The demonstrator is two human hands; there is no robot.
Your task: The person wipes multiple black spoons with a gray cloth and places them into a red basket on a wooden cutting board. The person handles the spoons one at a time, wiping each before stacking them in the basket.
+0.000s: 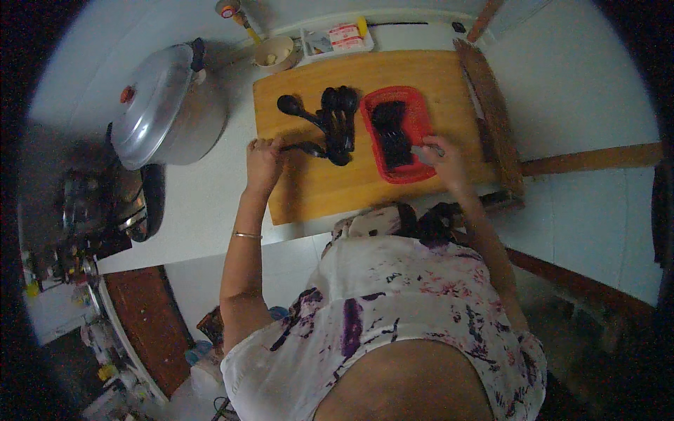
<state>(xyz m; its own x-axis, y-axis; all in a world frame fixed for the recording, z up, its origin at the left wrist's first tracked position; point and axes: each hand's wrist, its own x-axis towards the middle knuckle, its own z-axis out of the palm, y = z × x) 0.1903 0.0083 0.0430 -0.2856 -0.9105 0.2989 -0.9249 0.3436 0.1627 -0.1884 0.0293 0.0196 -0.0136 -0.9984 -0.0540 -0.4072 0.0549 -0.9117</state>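
On a wooden board [305, 194] lies a pile of black spoons [337, 123], with one spoon [289, 104] slanting out to the upper left. My left hand [266, 152] is closed on the handle of a black spoon [310, 149], whose bowl end reaches the pile's lower left. Right of the pile stands a red plastic basket [403, 176] holding black forks [390, 134]. My right hand [441, 155] is at the basket's right rim, with a small greyish object [425, 156] at its fingers; what it is cannot be told.
A large lidded aluminium pot [202, 118] stands at the left. Behind the board are a bowl [276, 55] with small pale pieces in it and a white tray [337, 51] with packets. A dark pan [154, 202] sits at the counter's left. A wooden frame [497, 121] edges the right side.
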